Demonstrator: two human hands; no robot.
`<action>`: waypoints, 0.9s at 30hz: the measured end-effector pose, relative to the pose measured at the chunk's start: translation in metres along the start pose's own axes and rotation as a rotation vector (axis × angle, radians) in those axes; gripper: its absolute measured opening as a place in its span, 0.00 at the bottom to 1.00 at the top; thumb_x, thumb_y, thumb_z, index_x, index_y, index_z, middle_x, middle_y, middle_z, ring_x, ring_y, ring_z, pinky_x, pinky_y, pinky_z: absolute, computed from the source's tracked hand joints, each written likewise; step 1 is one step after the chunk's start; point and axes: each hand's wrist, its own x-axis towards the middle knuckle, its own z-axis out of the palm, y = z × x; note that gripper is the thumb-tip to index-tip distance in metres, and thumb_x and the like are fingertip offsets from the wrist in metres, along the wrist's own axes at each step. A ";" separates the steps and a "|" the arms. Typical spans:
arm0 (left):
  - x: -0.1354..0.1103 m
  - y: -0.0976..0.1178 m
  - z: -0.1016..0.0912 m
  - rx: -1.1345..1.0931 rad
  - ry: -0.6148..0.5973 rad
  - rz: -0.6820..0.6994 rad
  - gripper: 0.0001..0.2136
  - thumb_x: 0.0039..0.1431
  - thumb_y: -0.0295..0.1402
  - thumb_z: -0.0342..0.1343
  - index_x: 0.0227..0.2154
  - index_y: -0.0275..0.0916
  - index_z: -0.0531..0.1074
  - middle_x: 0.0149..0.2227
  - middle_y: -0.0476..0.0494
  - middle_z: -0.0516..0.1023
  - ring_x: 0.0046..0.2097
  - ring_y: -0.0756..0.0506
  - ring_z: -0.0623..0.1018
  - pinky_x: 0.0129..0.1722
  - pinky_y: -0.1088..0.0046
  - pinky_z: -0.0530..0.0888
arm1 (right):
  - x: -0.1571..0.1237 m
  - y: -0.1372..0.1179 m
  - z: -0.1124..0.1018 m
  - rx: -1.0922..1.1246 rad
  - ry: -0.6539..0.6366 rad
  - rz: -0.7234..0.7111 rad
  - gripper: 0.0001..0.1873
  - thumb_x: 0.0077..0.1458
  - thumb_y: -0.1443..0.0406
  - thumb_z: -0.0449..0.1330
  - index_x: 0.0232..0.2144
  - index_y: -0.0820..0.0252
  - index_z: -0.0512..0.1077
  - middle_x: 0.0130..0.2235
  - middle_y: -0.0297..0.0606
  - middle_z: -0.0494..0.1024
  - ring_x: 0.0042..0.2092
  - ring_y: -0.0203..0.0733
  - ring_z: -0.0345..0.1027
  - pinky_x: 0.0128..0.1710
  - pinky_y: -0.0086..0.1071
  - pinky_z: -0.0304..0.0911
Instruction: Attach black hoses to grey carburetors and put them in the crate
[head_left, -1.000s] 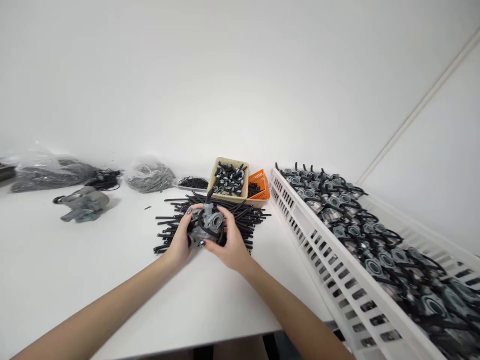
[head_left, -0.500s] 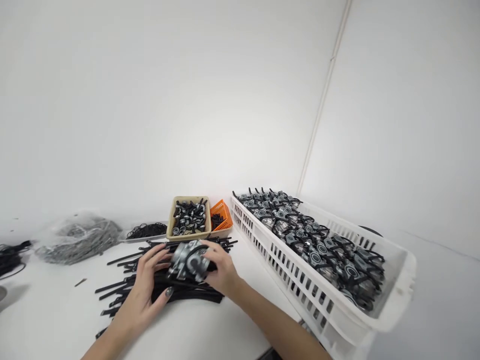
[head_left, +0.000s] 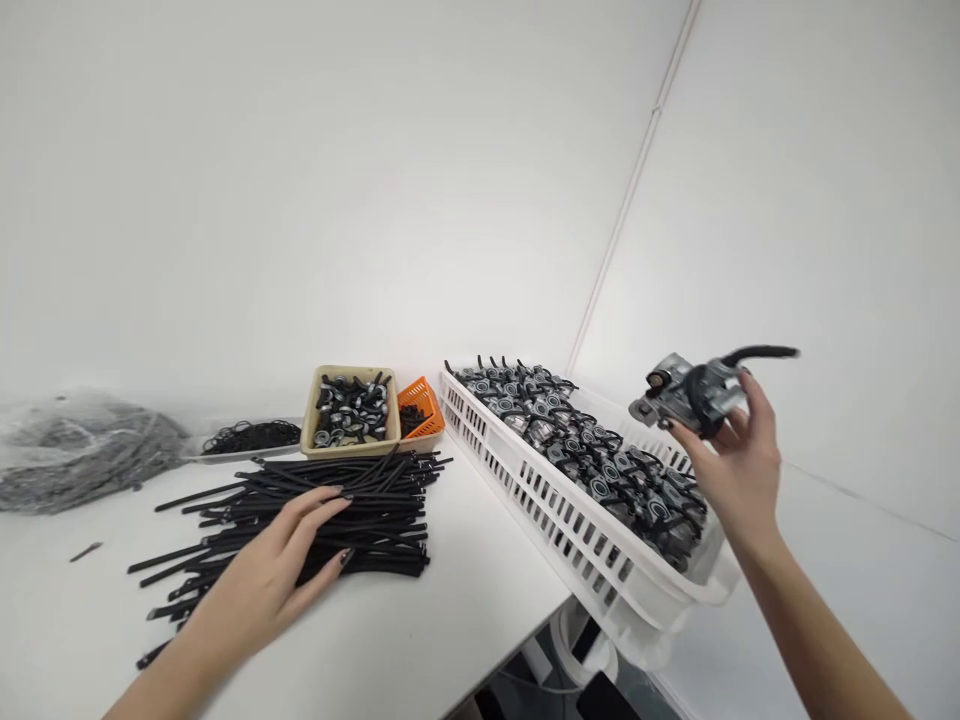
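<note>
Fingers of the right hand (head_left: pixel 742 475) clasp a carburetor (head_left: pixel 686 392), held up near the crate (head_left: pixel 660 602) of carburetors (head_left: pixel 581 440). The left hand (head_left: pixel 259 575), loosely spread and gripping nothing visible, lies over black tubes (head_left: pixel 382 505) before a tan bin (head_left: pixel 349 451).

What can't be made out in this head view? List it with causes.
In the head view:
Black tubes under the left hand: covered by that hand.
Held carburetor, palm side: hidden by the right hand.
White crate, below the top carburetors: mostly hidden by them.
Plastic bag: cut off by the left edge; its grey contents too small and blurred.
</note>
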 end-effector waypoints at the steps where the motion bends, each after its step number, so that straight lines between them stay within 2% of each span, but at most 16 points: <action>1: -0.001 -0.002 0.000 -0.001 -0.006 -0.019 0.22 0.61 0.43 0.51 0.57 0.48 0.61 0.58 0.40 0.67 0.49 0.40 0.78 0.49 0.64 0.75 | 0.017 0.017 0.000 -0.083 -0.047 0.005 0.46 0.47 0.50 0.67 0.65 0.46 0.54 0.54 0.46 0.75 0.47 0.56 0.75 0.48 0.55 0.70; 3: -0.001 -0.003 0.000 0.003 -0.018 -0.089 0.21 0.62 0.45 0.48 0.57 0.49 0.61 0.58 0.40 0.66 0.47 0.40 0.78 0.47 0.62 0.76 | 0.049 0.052 0.008 -0.238 -0.174 0.011 0.44 0.47 0.51 0.67 0.63 0.51 0.57 0.52 0.48 0.76 0.42 0.55 0.76 0.44 0.50 0.71; 5: -0.001 -0.002 -0.001 0.007 -0.032 -0.147 0.20 0.63 0.46 0.46 0.57 0.51 0.59 0.58 0.42 0.66 0.48 0.39 0.78 0.46 0.60 0.77 | 0.076 0.085 0.024 -0.384 -0.325 0.017 0.41 0.47 0.53 0.67 0.61 0.55 0.60 0.52 0.50 0.77 0.43 0.54 0.75 0.44 0.47 0.69; 8: 0.000 0.002 -0.001 -0.008 -0.039 -0.175 0.21 0.63 0.47 0.46 0.58 0.59 0.56 0.58 0.46 0.65 0.49 0.38 0.77 0.47 0.55 0.78 | 0.099 0.114 0.056 -0.504 -0.538 0.075 0.37 0.50 0.57 0.66 0.59 0.62 0.62 0.50 0.53 0.77 0.46 0.54 0.73 0.46 0.43 0.67; 10: 0.000 0.003 0.001 -0.026 -0.041 -0.196 0.23 0.62 0.47 0.46 0.60 0.67 0.53 0.58 0.49 0.64 0.47 0.38 0.77 0.48 0.50 0.78 | 0.101 0.118 0.077 -0.437 -0.606 0.120 0.28 0.55 0.58 0.64 0.56 0.62 0.66 0.51 0.51 0.76 0.47 0.51 0.72 0.47 0.42 0.67; 12: -0.002 0.000 0.004 -0.043 -0.046 -0.224 0.25 0.60 0.48 0.46 0.60 0.73 0.52 0.58 0.52 0.64 0.44 0.38 0.78 0.47 0.47 0.79 | 0.095 0.114 0.095 -0.336 -0.577 0.129 0.21 0.60 0.59 0.61 0.53 0.60 0.68 0.52 0.46 0.74 0.49 0.48 0.71 0.48 0.43 0.68; 17: -0.011 -0.017 0.016 -0.066 -0.027 -0.293 0.27 0.56 0.49 0.50 0.58 0.80 0.52 0.56 0.56 0.65 0.38 0.38 0.80 0.39 0.47 0.82 | 0.076 0.103 0.121 -0.220 -0.530 0.121 0.19 0.62 0.59 0.58 0.52 0.61 0.68 0.53 0.42 0.72 0.49 0.46 0.71 0.48 0.45 0.70; 22: -0.015 -0.018 0.021 -0.090 -0.017 -0.326 0.26 0.54 0.49 0.51 0.56 0.80 0.56 0.56 0.59 0.67 0.37 0.38 0.79 0.38 0.46 0.82 | 0.064 0.096 0.122 -0.142 -0.515 0.139 0.18 0.62 0.59 0.59 0.52 0.60 0.68 0.53 0.42 0.72 0.50 0.45 0.71 0.48 0.44 0.70; 24: -0.014 -0.013 0.021 -0.096 -0.030 -0.331 0.26 0.55 0.49 0.50 0.57 0.79 0.55 0.55 0.57 0.68 0.37 0.38 0.79 0.40 0.45 0.81 | 0.057 0.092 0.111 -0.115 -0.519 0.147 0.18 0.62 0.59 0.58 0.52 0.59 0.69 0.53 0.44 0.72 0.50 0.46 0.70 0.48 0.43 0.69; 27: -0.011 -0.008 0.019 -0.082 -0.051 -0.315 0.26 0.57 0.49 0.49 0.58 0.77 0.54 0.55 0.54 0.68 0.39 0.37 0.80 0.42 0.46 0.81 | 0.042 0.087 0.081 -0.068 -0.522 0.157 0.22 0.60 0.58 0.57 0.55 0.57 0.68 0.55 0.48 0.74 0.53 0.49 0.70 0.48 0.43 0.69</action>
